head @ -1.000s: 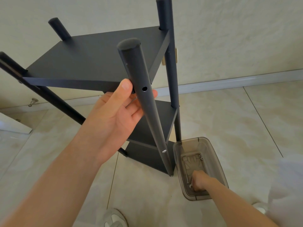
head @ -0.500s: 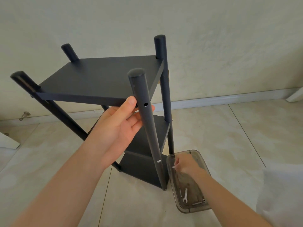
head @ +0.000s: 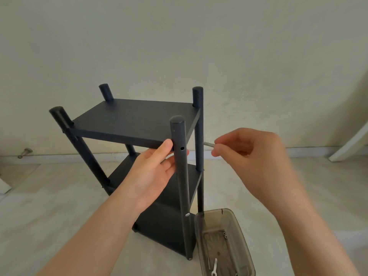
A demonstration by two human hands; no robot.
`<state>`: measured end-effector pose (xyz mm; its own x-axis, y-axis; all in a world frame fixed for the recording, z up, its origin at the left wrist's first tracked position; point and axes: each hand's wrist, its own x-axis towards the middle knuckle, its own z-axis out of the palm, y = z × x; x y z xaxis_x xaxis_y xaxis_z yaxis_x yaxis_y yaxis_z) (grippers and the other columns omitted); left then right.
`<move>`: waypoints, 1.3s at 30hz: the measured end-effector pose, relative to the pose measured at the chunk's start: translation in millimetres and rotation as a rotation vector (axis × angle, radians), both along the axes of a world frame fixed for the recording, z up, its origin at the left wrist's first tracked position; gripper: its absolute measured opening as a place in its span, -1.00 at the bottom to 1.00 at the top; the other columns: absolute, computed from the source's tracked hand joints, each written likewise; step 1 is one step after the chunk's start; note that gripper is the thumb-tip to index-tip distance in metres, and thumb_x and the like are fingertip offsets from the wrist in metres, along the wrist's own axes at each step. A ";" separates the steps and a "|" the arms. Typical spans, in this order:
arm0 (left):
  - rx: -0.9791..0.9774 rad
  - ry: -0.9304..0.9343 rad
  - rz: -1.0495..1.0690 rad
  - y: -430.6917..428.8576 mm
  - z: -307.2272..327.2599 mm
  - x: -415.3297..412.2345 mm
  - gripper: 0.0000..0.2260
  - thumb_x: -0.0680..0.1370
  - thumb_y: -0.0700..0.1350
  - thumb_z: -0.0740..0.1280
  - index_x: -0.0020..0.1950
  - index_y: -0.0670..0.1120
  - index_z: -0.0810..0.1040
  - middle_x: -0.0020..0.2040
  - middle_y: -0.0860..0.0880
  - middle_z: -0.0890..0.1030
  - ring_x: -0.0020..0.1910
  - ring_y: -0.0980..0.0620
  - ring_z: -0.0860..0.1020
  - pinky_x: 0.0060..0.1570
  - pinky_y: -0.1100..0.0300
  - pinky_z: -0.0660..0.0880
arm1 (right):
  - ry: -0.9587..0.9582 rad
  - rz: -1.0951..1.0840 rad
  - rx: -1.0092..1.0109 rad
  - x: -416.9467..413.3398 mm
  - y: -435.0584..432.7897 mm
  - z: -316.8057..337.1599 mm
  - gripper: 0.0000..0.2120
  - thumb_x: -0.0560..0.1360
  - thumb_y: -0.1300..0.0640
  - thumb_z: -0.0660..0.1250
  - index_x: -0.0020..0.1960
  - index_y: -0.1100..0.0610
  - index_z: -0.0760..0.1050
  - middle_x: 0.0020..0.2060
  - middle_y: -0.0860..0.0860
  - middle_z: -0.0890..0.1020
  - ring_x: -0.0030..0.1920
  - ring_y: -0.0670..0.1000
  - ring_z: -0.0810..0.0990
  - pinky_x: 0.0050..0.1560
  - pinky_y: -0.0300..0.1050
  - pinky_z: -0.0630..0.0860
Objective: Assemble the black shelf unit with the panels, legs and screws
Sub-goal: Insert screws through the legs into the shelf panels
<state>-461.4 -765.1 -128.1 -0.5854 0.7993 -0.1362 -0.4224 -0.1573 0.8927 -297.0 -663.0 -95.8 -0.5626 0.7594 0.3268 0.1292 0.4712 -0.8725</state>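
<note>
Screw in hand by the black shelf unit (head: 135, 118), parts box (head: 215, 210) at its foot.
The smoky plastic box sits on the tiled floor just beside the near leg (head: 181, 186); inside lie a small pale wrench (head: 214, 265) and a few tiny screws. The unit stands upright near the wall, with an open hole (head: 182, 148) in that leg. The left hand (head: 155, 172) grips the leg beneath the top panel; the right hand (head: 249, 154) pinches a screw (head: 208, 144) near the hole.
</note>
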 end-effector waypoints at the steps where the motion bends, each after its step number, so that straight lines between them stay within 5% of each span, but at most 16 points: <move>1: 0.016 -0.001 -0.003 -1.2 -0.6 -0.1 -0.71 0.45 -0.04 0.33 0.13 -0.09 0.60 0.13 -0.08 0.70 0.14 -0.04 0.67 0.14 0.10 0.52 | 0.048 0.045 -0.017 3.3 -6.2 5.2 -0.91 0.45 0.12 0.46 -0.19 -0.06 0.65 -0.30 -0.21 0.69 -0.21 -0.25 0.64 -0.22 -0.47 0.47; 7: 0.014 0.074 -0.025 -7.5 -0.4 1.0 -0.83 0.46 -0.11 0.35 -0.24 -0.03 0.74 -0.01 -0.12 0.71 0.06 -0.04 0.69 0.14 0.09 0.56 | 0.095 0.142 -0.047 -7.5 -25.5 -5.6 -0.90 0.43 0.15 0.50 -0.18 -0.05 0.66 -0.29 -0.20 0.69 -0.17 -0.19 0.66 -0.09 -0.41 0.51; 15: 0.028 0.074 -0.018 -7.9 -5.3 -3.3 -0.83 0.44 -0.09 0.37 -0.11 -0.15 0.71 0.06 -0.22 0.69 0.11 -0.12 0.67 0.07 0.15 0.60 | 0.074 0.111 -0.021 -19.3 -30.9 -19.6 -0.87 0.41 0.19 0.51 -0.18 -0.05 0.65 -0.28 -0.23 0.68 -0.19 -0.18 0.66 -0.08 -0.42 0.52; 20: 0.040 0.060 -0.030 -6.7 -8.6 -6.2 -0.64 0.46 -0.10 0.39 0.17 -0.28 0.58 0.18 -0.28 0.64 0.19 -0.17 0.63 0.28 -0.01 0.50 | 0.073 0.111 -0.023 -16.9 -27.0 -17.4 -0.88 0.41 0.17 0.51 -0.16 -0.04 0.66 -0.28 -0.24 0.68 -0.17 -0.20 0.66 -0.06 -0.43 0.53; 30: 0.034 0.053 -0.028 -6.0 -4.5 -2.4 -0.87 0.41 -0.10 0.40 -0.15 -0.08 0.73 0.14 -0.23 0.67 0.15 -0.14 0.66 0.17 0.05 0.55 | 0.073 0.109 -0.049 -13.8 -21.0 -15.7 -0.90 0.41 0.16 0.52 -0.18 -0.03 0.66 -0.28 -0.20 0.69 -0.19 -0.20 0.66 -0.08 -0.43 0.52; 39: 0.022 0.091 -0.012 -6.6 -0.4 2.2 -0.84 0.41 -0.08 0.36 -0.29 0.01 0.73 -0.01 -0.09 0.73 0.07 -0.05 0.69 0.02 0.17 0.62 | 0.078 0.114 -0.028 -12.8 -22.2 -16.2 -0.91 0.41 0.12 0.52 -0.17 -0.06 0.66 -0.28 -0.24 0.67 -0.17 -0.20 0.66 -0.09 -0.45 0.51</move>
